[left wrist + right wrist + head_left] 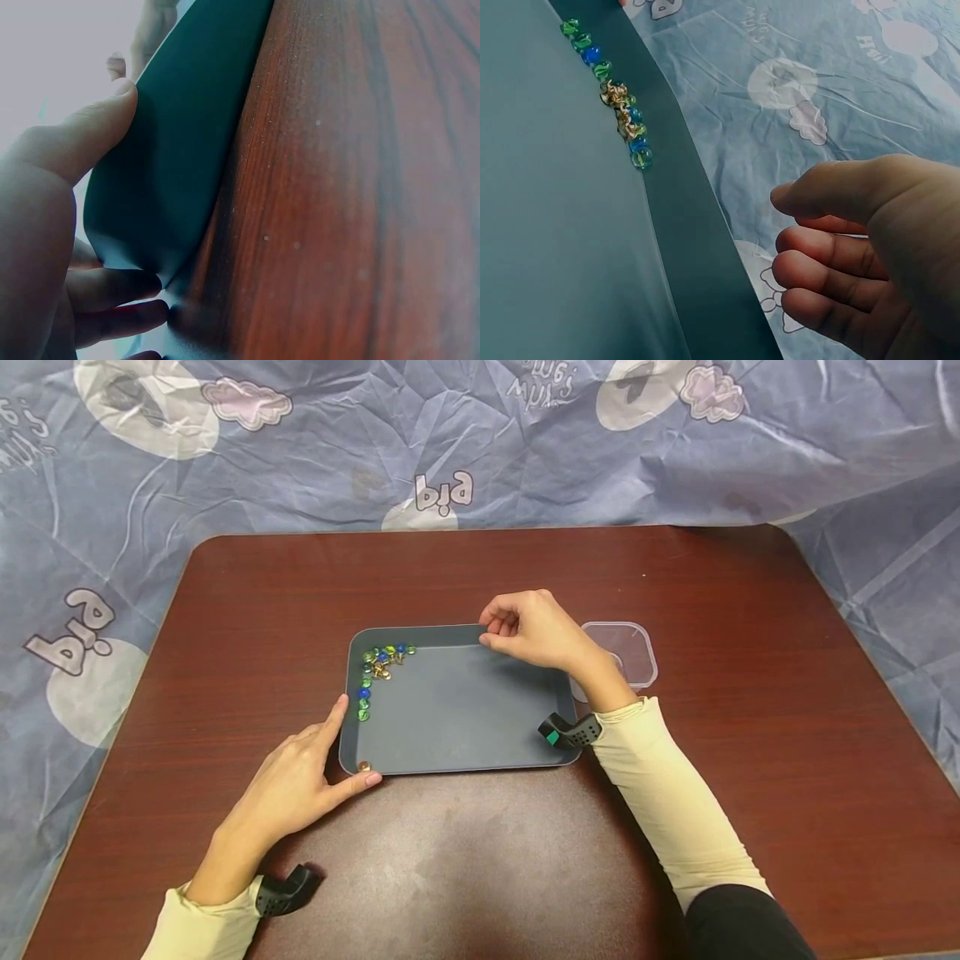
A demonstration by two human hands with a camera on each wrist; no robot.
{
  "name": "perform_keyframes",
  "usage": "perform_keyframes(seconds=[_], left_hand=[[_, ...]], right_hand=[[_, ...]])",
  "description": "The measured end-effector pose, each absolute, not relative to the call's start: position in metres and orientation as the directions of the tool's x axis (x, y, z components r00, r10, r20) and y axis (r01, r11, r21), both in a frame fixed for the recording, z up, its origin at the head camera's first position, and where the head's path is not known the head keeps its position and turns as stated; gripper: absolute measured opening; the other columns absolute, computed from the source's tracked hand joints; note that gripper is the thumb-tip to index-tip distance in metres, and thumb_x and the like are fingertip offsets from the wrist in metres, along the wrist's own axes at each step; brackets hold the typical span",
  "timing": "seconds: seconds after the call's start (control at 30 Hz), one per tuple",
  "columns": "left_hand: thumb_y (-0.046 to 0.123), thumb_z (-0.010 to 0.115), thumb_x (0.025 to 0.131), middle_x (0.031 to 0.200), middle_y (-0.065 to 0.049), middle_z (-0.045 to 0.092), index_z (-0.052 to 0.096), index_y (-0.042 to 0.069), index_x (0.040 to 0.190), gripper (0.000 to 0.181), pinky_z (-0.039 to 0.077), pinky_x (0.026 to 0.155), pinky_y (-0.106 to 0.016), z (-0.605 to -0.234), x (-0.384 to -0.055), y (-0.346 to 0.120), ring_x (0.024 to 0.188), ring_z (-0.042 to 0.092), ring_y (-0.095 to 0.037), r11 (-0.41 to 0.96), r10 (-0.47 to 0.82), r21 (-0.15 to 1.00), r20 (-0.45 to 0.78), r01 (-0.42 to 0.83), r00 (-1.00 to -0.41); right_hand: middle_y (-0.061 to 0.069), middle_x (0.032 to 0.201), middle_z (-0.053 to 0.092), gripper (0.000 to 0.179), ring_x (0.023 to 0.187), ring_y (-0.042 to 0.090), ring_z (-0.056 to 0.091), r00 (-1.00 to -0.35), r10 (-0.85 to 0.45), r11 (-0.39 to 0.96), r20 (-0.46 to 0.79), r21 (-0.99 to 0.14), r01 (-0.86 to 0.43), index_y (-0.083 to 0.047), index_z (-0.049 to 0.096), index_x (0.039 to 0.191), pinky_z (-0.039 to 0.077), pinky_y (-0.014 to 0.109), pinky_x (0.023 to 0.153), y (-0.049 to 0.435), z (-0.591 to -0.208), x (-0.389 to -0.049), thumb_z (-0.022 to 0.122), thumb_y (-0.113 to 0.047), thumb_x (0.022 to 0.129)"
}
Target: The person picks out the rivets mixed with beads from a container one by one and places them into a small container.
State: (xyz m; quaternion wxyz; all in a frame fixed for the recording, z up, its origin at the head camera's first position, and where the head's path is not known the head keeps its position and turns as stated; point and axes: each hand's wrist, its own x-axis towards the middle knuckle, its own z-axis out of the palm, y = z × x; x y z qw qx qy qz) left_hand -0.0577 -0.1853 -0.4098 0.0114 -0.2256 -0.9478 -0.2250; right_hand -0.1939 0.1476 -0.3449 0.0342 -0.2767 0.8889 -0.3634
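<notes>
A shallow grey tray [465,710] lies on the table. Along its left side and far left corner sit green and blue glass marbles [363,693], with small gold-coloured pieces [381,670] like thumbtacks bunched among them. One gold piece [364,767] is alone in the near left corner. My left hand [296,777] spans that corner from outside, the thumb on the near rim and straight fingers against the left wall. Over the far rim, right of the middle, hovers my right hand [536,628]; its fingers are loosely curled with nothing between them, as the right wrist view also shows.
A clear plastic container [633,652] stands just right of the tray, partly hidden by my right forearm. Brown wooden tabletop [750,635] surrounds the tray. A printed blue-grey cloth [322,460] hangs behind the table's far edge.
</notes>
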Motion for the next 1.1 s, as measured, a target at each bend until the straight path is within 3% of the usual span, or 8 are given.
perform_keyframes(seconds=[1.1], left_hand=[[0.052, 0.077, 0.081, 0.122, -0.027, 0.062, 0.027, -0.003, 0.154, 0.104, 0.048, 0.091, -0.053, -0.41, -0.058, -0.185, 0.109, 0.062, -0.038, 0.8, 0.415, 0.425, 0.118, 0.424, -0.902]], right_hand=[[0.003, 0.079, 0.067, 0.016, 0.073, 0.014, 0.061, -0.808, -0.577, 0.546, 0.121, -0.678, -0.492, 0.001, 0.071, 0.095, 0.049, 0.025, 0.068, 0.109, -0.345, -0.203, 0.076, -0.009, 0.085]])
